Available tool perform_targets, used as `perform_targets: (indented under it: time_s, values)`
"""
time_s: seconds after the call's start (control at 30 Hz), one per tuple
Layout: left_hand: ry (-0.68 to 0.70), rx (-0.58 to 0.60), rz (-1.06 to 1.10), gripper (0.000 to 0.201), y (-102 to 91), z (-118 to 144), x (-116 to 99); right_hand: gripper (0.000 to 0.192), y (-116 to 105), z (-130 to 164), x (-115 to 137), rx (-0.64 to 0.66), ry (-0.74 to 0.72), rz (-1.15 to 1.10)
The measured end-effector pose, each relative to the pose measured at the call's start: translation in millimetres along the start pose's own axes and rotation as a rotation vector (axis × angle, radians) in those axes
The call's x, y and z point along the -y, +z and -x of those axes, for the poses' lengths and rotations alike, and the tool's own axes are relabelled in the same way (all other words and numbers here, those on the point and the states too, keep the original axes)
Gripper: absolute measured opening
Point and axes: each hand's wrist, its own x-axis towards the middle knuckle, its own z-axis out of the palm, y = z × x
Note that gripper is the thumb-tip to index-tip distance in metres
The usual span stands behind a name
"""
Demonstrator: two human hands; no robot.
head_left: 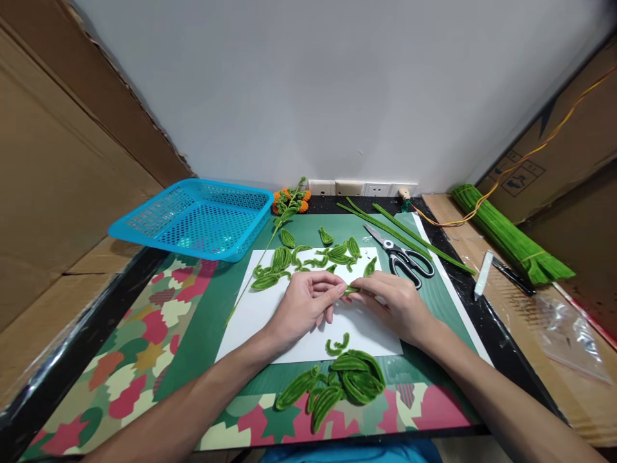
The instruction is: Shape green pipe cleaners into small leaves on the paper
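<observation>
While both hands meet over the white sheet [270, 321], I see my left hand [306, 305] and right hand [395, 302] pinching one small green pipe-cleaner leaf [351, 290] between their fingertips. Finished leaves [337, 382] are piled at six o'clock, more [308, 257] at twelve. I judge plenty remains: the unused stem bundle [511, 235] lies at two o'clock.

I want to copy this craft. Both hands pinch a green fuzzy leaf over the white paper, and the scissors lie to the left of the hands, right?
Not quite. The scissors lie to the right of the hands, as the head view shows. The left hand and right hand do pinch a green leaf over the white paper.
</observation>
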Motion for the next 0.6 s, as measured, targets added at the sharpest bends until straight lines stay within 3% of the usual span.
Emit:
perform_targets:
  time_s: [0.37, 0.6]
  values:
    - [0.036, 0.037, 0.001, 0.028, -2.1, 1.5, -1.1, 0.009, -3.3, -2.3, 8.0, 0.016, 0.214, -0.232]
    - [0.046, 0.026, 0.0, 0.027, -2.3, 0.6, 0.9, 0.011, -1.9, -2.5, 8.0, -0.01, 0.185, -0.202]
